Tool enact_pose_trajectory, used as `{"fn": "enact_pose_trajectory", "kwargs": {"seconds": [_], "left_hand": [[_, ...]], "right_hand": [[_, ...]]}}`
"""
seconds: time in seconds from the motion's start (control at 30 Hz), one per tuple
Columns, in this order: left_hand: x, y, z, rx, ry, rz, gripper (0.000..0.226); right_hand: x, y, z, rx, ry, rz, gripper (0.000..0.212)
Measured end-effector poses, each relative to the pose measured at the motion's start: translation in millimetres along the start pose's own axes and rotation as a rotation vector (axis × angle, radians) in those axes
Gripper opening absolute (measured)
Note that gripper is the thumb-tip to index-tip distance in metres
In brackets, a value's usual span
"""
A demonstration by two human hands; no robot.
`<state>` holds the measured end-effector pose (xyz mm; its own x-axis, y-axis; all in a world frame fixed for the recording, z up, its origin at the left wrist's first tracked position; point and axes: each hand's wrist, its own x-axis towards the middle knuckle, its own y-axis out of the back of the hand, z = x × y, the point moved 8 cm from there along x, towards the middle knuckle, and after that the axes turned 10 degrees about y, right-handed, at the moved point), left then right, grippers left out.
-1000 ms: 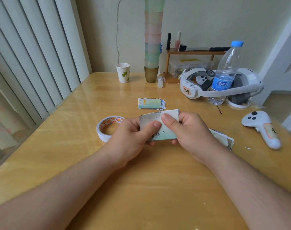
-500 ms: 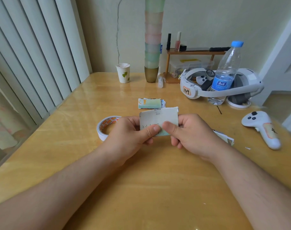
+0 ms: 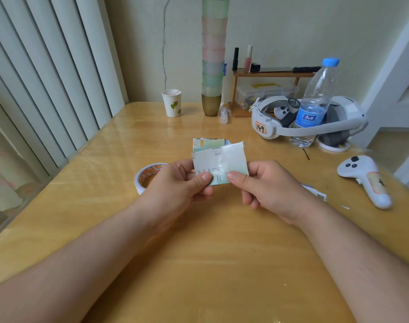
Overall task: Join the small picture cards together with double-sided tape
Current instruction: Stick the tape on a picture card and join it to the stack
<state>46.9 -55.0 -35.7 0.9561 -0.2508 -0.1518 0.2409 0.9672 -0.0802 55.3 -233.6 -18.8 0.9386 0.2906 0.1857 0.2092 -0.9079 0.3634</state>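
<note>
1. Centrally in the frame, both hands hold one small picture card (image 3: 219,163) upright above the desk (image 3: 213,252); the left hand (image 3: 175,183) pinches its lower left corner between thumb and fingers, and the right hand (image 3: 266,185) pinches the lower right the same way.

2. Behind the held card, slightly higher in the frame, a stack of picture cards (image 3: 207,143) lies flat on the desk; more cards (image 3: 315,192) peek out from under the right wrist.

3. Just left of centre, the roll of double-sided tape (image 3: 147,176) rests on the desk, partly hidden by the left hand and touched by neither thumb.

4. Whether tape is already stuck to the held card cannot be told (a pale sheen crosses its upper half).

5. Done well, the step seems to call for keeping the pinches at the corners, clear of any sticky strip, lining up edges before contact, then pressing from one side across.

6. Misalignment is the likely risk, since thin card bends easily and tape grabs at first touch.
</note>
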Motion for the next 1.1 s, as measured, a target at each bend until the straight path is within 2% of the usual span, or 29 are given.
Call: {"fn": "enact_pose_trajectory", "kwargs": {"seconds": [0.13,0.3,0.53,0.6,0.7,0.8,0.87,0.97,1.1], "left_hand": [[0,0,0,-0.005,-0.001,0.029,0.024],[1,-1,1,-0.044,-0.011,0.054,0.027],[-8,15,25,0.317,-0.274,0.317,0.028],[-10,18,33,0.395,-0.3,0.365,0.02],[-8,24,40,0.425,-0.238,0.398,0.003],[2,35,47,0.36,-0.148,0.409,0.013],[11,42,59,0.383,-0.133,0.426,0.015],[34,49,76,0.455,-0.108,0.453,0.019],[74,63,72,0.577,0.02,0.521,0.017]], "right_hand": [[5,13,-4,0.042,0.079,0.156,0.025],[7,18,4,0.042,0.05,0.236,0.025],[6,15,5,-0.108,0.082,0.219,0.031],[7,14,5,-0.124,0.092,0.234,0.029],[8,15,0,-0.149,0.097,0.281,0.031],[15,16,-3,-0.052,0.057,0.331,0.033],[27,23,-8,-0.083,0.056,0.373,0.041],[58,32,-21,-0.265,0.1,0.363,0.045],[104,27,-12,-0.608,0.06,0.217,0.047]]}}
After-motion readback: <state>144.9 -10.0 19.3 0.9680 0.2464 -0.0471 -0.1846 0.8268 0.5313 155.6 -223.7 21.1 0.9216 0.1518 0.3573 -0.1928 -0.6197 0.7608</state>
